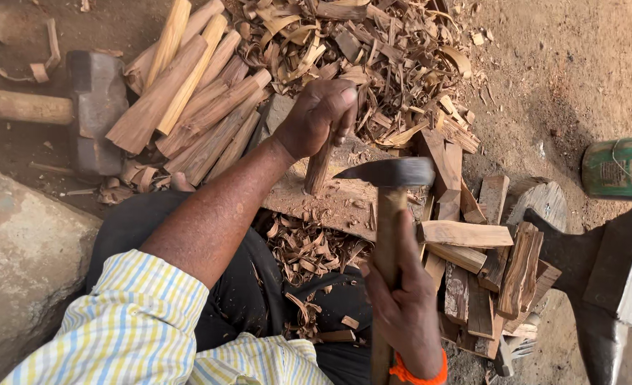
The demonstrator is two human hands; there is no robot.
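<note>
My left hand grips a short reddish wood stick and holds it upright, its lower end resting on a flat wooden chopping block. My right hand is closed round the wooden handle of a small hatchet; its dark metal head hovers just right of the stick, edge pointing toward it. An orange band sits on my right wrist. My dark-trousered lap lies below, strewn with shavings.
A pile of trimmed sticks lies at upper left beside a sledgehammer. Bark shavings heap behind the block. Rough split pieces stack at right, near an iron anvil and a green container. A stone sits left.
</note>
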